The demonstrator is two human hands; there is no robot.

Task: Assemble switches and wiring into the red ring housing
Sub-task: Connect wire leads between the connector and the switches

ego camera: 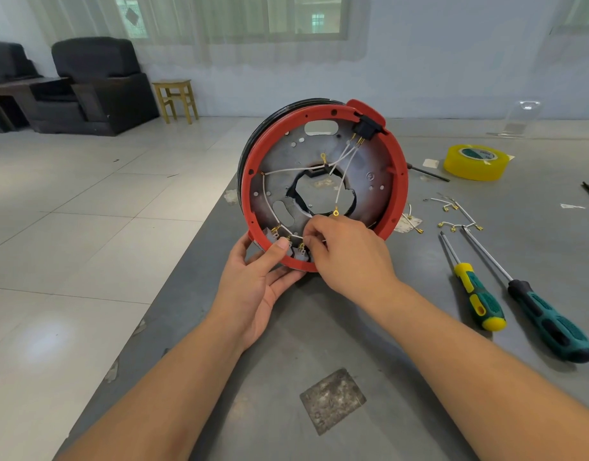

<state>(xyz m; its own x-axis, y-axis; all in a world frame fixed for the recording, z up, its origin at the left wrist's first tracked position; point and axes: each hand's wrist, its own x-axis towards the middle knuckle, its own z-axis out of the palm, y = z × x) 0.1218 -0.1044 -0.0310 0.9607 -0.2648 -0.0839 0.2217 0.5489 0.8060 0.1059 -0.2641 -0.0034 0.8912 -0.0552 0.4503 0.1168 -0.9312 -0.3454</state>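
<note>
The red ring housing [399, 181] stands tilted on the grey table, its open side toward me, with a grey metal plate inside. A black switch [364, 128] sits at its top right, and white wires [344, 158] with gold terminals run from it across the plate. Small grey switches [270, 235] sit in the lower rim. My left hand [258, 284] grips the lower rim, thumb on its edge. My right hand [346, 252] pinches a white wire beside those lower switches; its fingertips hide the terminal.
Two green-handled screwdrivers [479, 297] [549, 324] lie to the right on the table [319, 327]. Loose white wires with gold terminals [459, 224] lie beyond them. A yellow tape roll [474, 163] and a clear stand [519, 123] sit at the back right. The table's left edge drops to a tiled floor.
</note>
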